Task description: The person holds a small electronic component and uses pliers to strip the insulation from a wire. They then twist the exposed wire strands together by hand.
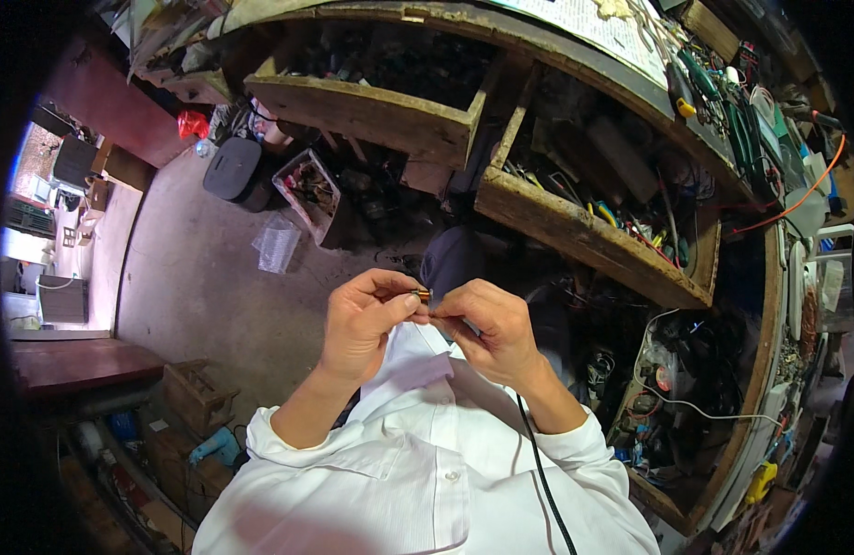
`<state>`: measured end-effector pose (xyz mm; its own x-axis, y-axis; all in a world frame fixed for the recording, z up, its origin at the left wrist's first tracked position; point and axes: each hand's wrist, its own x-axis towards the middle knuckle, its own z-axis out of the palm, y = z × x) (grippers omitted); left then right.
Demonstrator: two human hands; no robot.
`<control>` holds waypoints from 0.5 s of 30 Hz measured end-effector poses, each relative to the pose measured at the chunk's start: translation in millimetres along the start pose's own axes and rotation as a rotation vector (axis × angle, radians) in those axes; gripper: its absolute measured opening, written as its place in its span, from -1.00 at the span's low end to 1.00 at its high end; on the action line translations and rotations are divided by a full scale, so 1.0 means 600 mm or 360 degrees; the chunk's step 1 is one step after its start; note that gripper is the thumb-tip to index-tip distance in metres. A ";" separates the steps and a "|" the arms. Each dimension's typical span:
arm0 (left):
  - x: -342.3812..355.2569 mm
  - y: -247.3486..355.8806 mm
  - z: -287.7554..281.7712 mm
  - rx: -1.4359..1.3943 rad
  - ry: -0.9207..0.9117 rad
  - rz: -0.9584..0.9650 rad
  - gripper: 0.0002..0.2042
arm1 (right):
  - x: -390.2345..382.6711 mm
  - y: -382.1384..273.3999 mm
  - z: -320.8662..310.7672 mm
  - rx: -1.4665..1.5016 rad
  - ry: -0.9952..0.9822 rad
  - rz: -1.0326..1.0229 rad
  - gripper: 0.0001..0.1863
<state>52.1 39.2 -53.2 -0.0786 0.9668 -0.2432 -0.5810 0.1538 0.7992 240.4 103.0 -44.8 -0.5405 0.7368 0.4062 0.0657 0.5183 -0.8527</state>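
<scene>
A small cylindrical part (423, 296), coppery with a dark end, is pinched between the thumb and fingers of my left hand (364, 319). It is too small to tell its exact kind. Close on its right, my right hand (487, 324) is closed in a pinch, its fingertips at the part's lower end. Whatever those fingertips grip is hidden. Both hands meet in front of my white shirt, above my lap.
Two open wooden drawers, one left (371, 116) and one right (584, 231) full of tools, jut from the bench ahead. A dark bin (233, 171), a box of scraps (308, 199) and bubble wrap (278, 242) stand on the floor. A black cord (542, 472) crosses my shirt.
</scene>
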 end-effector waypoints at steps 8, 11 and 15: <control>-0.014 0.017 0.010 0.0527 -0.0237 0.0260 -0.82 | 0.008 0.002 -0.016 -0.0003 0.0303 0.0318 -0.87; -0.004 0.018 0.007 0.0232 -0.0034 0.0272 -0.81 | -0.002 0.014 -0.015 -0.0126 -0.0068 0.0127 -0.86; -0.009 0.009 0.010 0.0756 0.0130 0.0454 -0.82 | 0.006 0.002 -0.032 0.0483 -0.0463 0.0065 -0.89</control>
<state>54.2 36.2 -44.3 -0.2529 0.9675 -0.0080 -0.1001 -0.0180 0.9948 254.5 114.6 -37.9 -0.7597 0.5782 0.2976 -0.1346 0.3079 -0.9418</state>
